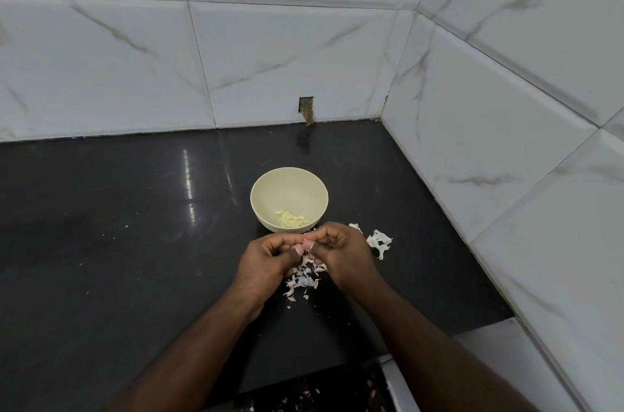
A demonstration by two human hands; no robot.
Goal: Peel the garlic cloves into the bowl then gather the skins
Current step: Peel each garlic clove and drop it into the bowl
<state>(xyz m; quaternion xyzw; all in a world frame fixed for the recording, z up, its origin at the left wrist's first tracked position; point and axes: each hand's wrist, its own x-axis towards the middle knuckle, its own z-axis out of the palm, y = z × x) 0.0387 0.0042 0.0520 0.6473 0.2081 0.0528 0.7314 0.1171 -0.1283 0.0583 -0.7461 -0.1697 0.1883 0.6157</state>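
- Both of your hands met above the dark countertop (101,226), just in front of the cream bowl (266,188).
- Your left hand (270,259) had its fingers curled, thumb and fingertips pinching a small garlic clove (305,244) held between the two hands.
- Your right hand (341,251) was curled too, its thumb and fingertips pinching the same clove from the other side; the clove was mostly hidden, only a pale pinkish bit showed.
- Several peeled cloves (292,220) lay in the bottom of the bowl, towards its near side.
- A loose pile of garlic skins (304,280) lay on the counter directly under your hands, between your wrists.
- One larger clump of white skin (380,241) sat just to the right of your right hand, apart from the pile.
- White marble-patterned tiles (304,40) covered the walls behind and to the right, with a small rectangular hole (306,106) in the back wall just above the counter.
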